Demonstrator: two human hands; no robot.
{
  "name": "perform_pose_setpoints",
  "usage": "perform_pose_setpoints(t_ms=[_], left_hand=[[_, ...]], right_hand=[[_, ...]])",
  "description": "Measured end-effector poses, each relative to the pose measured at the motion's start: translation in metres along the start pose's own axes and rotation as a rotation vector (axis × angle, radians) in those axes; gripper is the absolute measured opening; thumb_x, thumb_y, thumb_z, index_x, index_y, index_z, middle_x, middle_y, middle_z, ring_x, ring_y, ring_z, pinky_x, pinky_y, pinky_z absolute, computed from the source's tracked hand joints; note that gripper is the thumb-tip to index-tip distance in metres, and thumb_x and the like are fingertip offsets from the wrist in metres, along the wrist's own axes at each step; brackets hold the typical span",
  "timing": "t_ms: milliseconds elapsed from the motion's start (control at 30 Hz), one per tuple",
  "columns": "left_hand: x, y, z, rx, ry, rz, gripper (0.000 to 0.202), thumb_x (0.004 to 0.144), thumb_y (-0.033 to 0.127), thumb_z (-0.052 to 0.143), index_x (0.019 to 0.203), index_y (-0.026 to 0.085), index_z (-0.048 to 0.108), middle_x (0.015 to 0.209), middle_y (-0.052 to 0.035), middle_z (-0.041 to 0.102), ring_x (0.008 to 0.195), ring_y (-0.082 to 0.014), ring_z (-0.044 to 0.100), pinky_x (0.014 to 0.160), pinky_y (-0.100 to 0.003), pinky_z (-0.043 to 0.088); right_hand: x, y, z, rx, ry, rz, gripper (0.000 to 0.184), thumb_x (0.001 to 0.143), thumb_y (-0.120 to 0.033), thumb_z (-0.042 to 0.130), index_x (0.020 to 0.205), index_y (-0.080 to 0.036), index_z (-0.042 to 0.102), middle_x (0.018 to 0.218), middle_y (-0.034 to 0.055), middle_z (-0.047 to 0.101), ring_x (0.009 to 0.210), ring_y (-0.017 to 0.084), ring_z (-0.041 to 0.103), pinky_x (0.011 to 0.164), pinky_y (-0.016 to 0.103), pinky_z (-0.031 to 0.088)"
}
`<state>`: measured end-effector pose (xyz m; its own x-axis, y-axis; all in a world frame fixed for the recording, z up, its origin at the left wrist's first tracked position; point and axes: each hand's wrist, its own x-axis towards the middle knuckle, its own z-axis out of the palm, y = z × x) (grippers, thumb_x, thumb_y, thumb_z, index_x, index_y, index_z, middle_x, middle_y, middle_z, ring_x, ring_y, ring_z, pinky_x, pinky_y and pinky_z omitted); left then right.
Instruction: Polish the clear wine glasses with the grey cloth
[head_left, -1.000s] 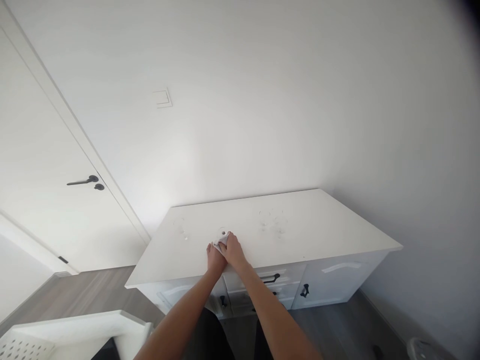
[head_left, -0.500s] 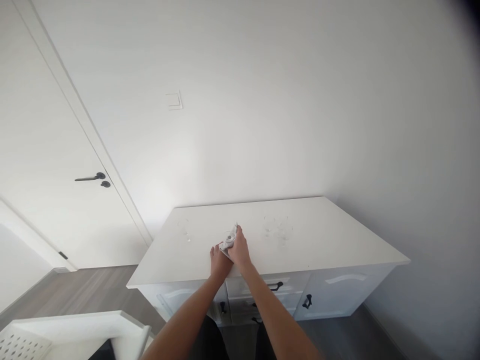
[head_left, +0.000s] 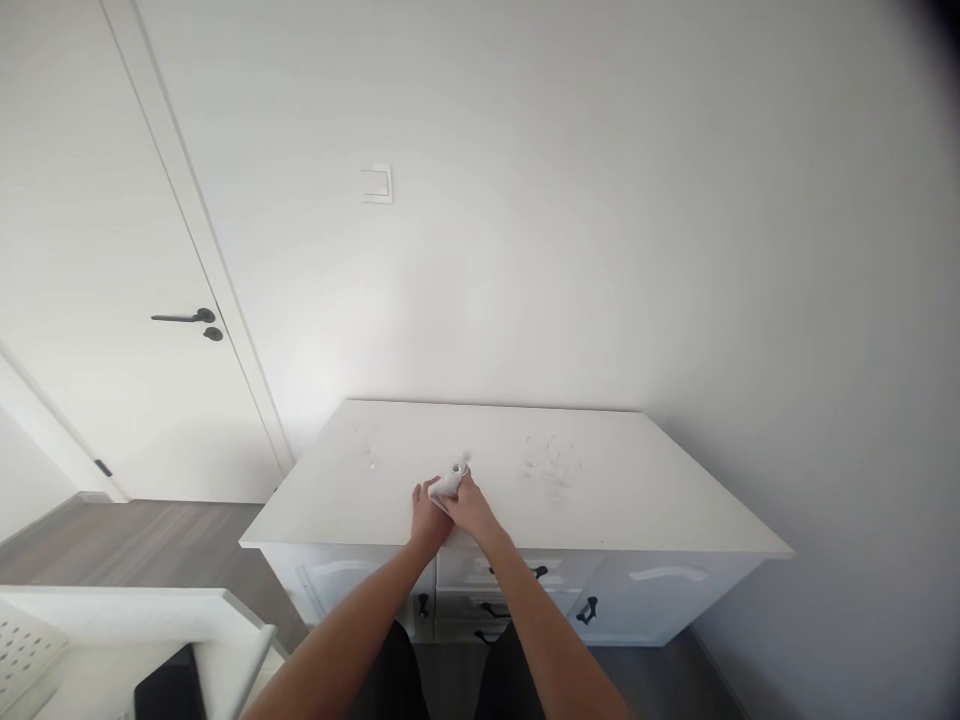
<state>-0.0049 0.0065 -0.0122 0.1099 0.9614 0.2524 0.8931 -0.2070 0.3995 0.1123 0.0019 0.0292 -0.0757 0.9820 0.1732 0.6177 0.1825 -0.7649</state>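
Note:
My left hand (head_left: pixel 430 522) and my right hand (head_left: pixel 472 503) meet over the front middle of a white sideboard top (head_left: pixel 660 500). Both are closed around a bunched white cloth (head_left: pixel 444 488). Out of the cloth's upper end shows a small round greyish piece, perhaps part of a glass; most of it is hidden. Behind and left of my hands is a clear drinking glass (head_left: pixel 367 443), visible only as a faint outline. To the right, several more clear glasses (head_left: pixel 553 468) stand close together.
The sideboard backs onto a white wall (head_left: pixel 525 250) with a light switch (head_left: pixel 377 184). A white door with a dark handle (head_left: pixel 184 317) is on the left. In the lower left a white furniture piece (head_left: pixel 135 605) holds a black object (head_left: pixel 171 685).
My hands have turned the cloth-wrapped piece, so its round end now points up and away. The cloth is gathered more tightly. My view has shifted slightly.

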Motion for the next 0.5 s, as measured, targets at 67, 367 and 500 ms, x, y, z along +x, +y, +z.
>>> perform_pose_setpoints(t_ms=[67,367,500], left_hand=[[0.001,0.0,0.0,0.041,-0.014,-0.003,0.043,0.097,0.022,0.054,0.138,0.018,0.066,0.14,-0.0158,0.068,0.14,-0.0347,0.052,0.127,-0.055,0.025],[0.0,0.002,-0.005,-0.066,0.006,-0.033,0.038,0.097,0.023,0.051,0.132,0.023,0.066,0.141,-0.0124,0.067,0.139,-0.0289,0.052,0.124,-0.05,0.025],[0.0,0.01,-0.008,-0.101,0.039,-0.074,0.028,0.094,0.036,0.059,0.117,0.023,0.066,0.13,-0.0111,0.072,0.132,-0.029,0.056,0.122,-0.05,0.026]], right_hand=[[0.008,-0.006,0.008,0.108,0.039,0.012,0.047,0.092,-0.035,0.066,0.135,-0.02,0.057,0.131,0.0122,0.072,0.123,0.025,0.068,0.106,0.036,0.05],[-0.019,0.023,0.021,0.116,0.145,0.006,0.042,0.095,-0.027,0.051,0.132,-0.013,0.063,0.133,0.0193,0.068,0.13,0.032,0.062,0.113,0.047,0.047],[-0.058,0.027,0.009,0.384,0.379,-0.074,0.081,0.076,-0.013,0.052,0.156,-0.017,0.043,0.16,0.0152,0.045,0.154,0.029,0.038,0.127,0.047,0.033]])
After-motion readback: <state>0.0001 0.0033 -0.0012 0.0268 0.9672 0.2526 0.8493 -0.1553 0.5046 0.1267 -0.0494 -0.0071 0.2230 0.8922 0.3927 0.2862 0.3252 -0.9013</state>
